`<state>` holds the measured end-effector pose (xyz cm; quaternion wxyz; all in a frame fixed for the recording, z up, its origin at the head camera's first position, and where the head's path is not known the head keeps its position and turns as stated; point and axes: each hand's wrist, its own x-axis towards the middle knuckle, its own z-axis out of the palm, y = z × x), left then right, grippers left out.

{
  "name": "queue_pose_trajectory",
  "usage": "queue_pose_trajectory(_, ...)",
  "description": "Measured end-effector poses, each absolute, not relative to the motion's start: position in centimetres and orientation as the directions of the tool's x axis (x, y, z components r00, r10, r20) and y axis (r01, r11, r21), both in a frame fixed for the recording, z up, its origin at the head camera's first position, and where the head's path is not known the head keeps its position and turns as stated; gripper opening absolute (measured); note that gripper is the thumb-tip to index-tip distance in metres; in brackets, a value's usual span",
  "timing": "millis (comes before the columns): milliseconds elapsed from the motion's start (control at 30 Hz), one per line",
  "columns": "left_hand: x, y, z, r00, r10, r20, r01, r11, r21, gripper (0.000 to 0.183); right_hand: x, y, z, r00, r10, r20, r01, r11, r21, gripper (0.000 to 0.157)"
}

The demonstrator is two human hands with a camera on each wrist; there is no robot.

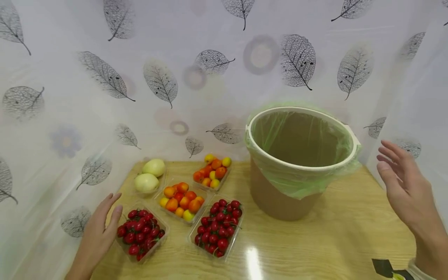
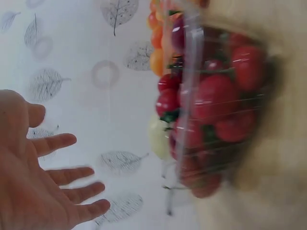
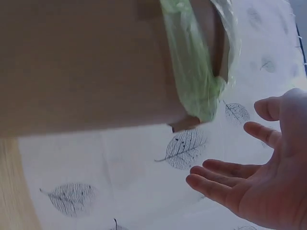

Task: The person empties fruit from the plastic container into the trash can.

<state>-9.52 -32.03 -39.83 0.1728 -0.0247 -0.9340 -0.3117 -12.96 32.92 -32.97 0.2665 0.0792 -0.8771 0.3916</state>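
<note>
My left hand point(image 1: 99, 231) hovers at the left with fingers extended, beside a clear plastic box of dark red cherries point(image 1: 140, 233). In the left wrist view that hand point(image 2: 43, 177) shows its palm and spread fingers, holding nothing, apart from the blurred box of red fruit point(image 2: 216, 96). On the right, my right hand point(image 1: 407, 186) is raised with fingers loosely extended and holds nothing. It is nearest the brown bin point(image 1: 280, 198), which has a pale rim and a light green bag point(image 1: 297, 182) folded over it. The right wrist view shows a gap between hand point(image 3: 254, 167) and bin point(image 3: 86, 67).
A second box of cherries point(image 1: 218, 227) lies mid-table. Behind are two boxes of orange and yellow fruit point(image 1: 182, 200), point(image 1: 211, 171) and two pale green round fruits point(image 1: 147, 182). A leaf-print curtain point(image 1: 210, 97) surrounds the wooden table point(image 1: 297, 249). Something black point(image 1: 383, 268) lies at the front right.
</note>
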Motion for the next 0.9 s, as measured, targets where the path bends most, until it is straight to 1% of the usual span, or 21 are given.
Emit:
queue_pose_trajectory(67, -8.6, -32.5, -40.7, -0.938, -0.103, 0.331, 0.128, 0.785, 0.606, 0.047, -13.2, 32.2, -32.9, -0.84, 0.066, 0.539, -0.384, 0.63, -0.675, 0.052)
queue_pose_trajectory(133, -7.8, -32.8, -41.8, -0.941, -0.14, 0.309, 0.09, 0.776, 0.624, 0.047, -13.4, 31.4, -33.0, -0.844, 0.063, 0.533, -0.423, 0.532, -0.733, 0.05)
queue_pose_trajectory(167, -7.6, -33.0, -42.4, -0.937, -0.155, 0.313, 0.081, 0.775, 0.627, 0.046, -13.5, 31.0, -33.1, -0.848, 0.066, 0.526, -0.439, 0.467, -0.767, 0.05)
queue_pose_trajectory(233, -7.2, -33.2, -43.4, -0.942, -0.175, 0.286, 0.053, 0.765, 0.642, 0.047, -13.7, 30.3, -33.3, -0.857, 0.083, 0.509, -0.468, 0.29, -0.835, 0.048)
queue_pose_trajectory(300, -6.8, -33.3, -44.2, -0.956, -0.201, 0.215, 0.002, 0.726, 0.688, 0.051, -13.9, 29.7, -33.5, -0.864, 0.102, 0.494, -0.484, 0.109, -0.868, 0.047)
queue_pose_trajectory(367, -6.6, -33.3, -44.7, -0.97, -0.22, 0.101, -0.071, 0.656, 0.751, 0.058, -14.1, 29.2, -33.7, -0.868, 0.104, 0.486, -0.49, -0.015, -0.872, 0.047)
queue_pose_trajectory(400, -6.5, -33.2, -44.8, -0.972, -0.236, 0.016, -0.135, 0.611, 0.78, 0.062, -14.2, 28.9, -33.7, -0.869, 0.102, 0.483, -0.491, -0.063, -0.869, 0.047)
queue_pose_trajectory(500, -6.4, -32.8, -45.2, -0.947, -0.262, -0.186, -0.293, 0.467, 0.834, 0.07, -14.5, 28.4, -33.8, -0.868, 0.092, 0.488, -0.496, -0.104, -0.862, 0.046)
queue_pose_trajectory(600, -6.2, -32.4, -45.9, -0.918, -0.275, -0.285, -0.369, 0.332, 0.868, 0.073, -14.7, 28.1, -34.0, -0.873, 0.089, 0.48, -0.487, -0.098, -0.868, 0.045)
queue_pose_trajectory(667, -6.0, -32.2, -46.4, -0.905, -0.285, -0.317, -0.391, 0.258, 0.883, 0.073, -14.7, 28.0, -34.1, -0.876, 0.091, 0.474, -0.481, -0.079, -0.873, 0.045)
queue_pose_trajectory(733, -6.0, -32.1, -46.8, -0.897, -0.291, -0.332, -0.401, 0.223, 0.888, 0.076, -14.8, 27.9, -34.2, -0.879, 0.092, 0.467, -0.474, -0.065, -0.878, 0.045)
queue_pose_trajectory(833, -5.9, -32.1, -47.0, -0.893, -0.303, -0.333, -0.405, 0.217, 0.888, 0.08, -14.8, 27.7, -34.2, -0.878, 0.097, 0.469, -0.476, -0.07, -0.877, 0.045)
queue_pose_trajectory(900, -5.7, -32.0, -47.2, -0.902, -0.311, -0.299, -0.379, 0.241, 0.893, 0.079, -14.8, 27.6, -34.2, -0.879, 0.109, 0.463, -0.472, -0.077, -0.878, 0.044)
